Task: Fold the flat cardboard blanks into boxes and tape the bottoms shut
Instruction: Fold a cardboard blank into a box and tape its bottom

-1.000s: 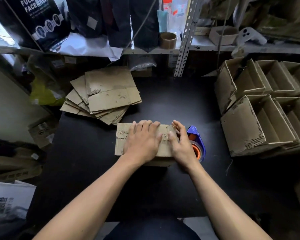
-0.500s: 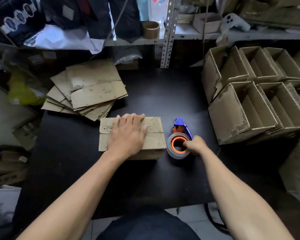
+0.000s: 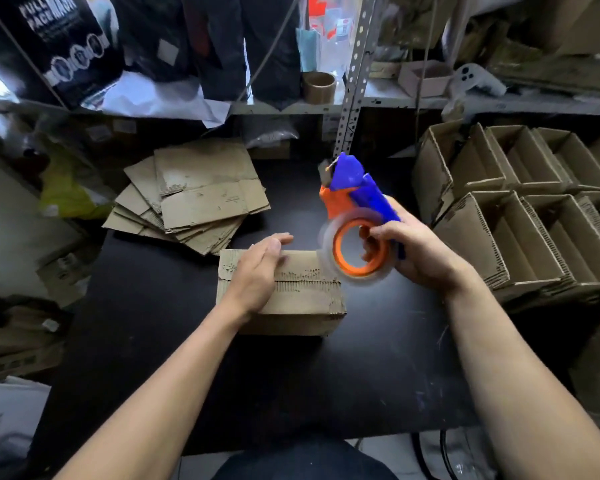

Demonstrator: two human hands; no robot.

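A folded cardboard box (image 3: pixel 305 296) lies bottom-up in the middle of the black table (image 3: pixel 153 341), its two flaps meeting along a seam. My left hand (image 3: pixel 257 271) presses flat on the flaps with straight fingers. My right hand (image 3: pixel 413 251) grips a blue and orange tape dispenser (image 3: pixel 357 216) with a clear tape roll, lifted above the table just right of the box. A fanned stack of flat cardboard blanks (image 3: pixel 194 195) lies at the back left of the table.
Several finished open boxes (image 3: pixel 520 209) are stacked on their sides at the right. A metal shelf (image 3: pixel 291 105) with bags, an empty tape core (image 3: pixel 319 86) and clutter runs along the back. Cardboard scraps and bags lie on the floor at left.
My right hand left the box, took hold of the tape dispenser on the table and lifted it up. My left hand stayed pressed on the box flaps.
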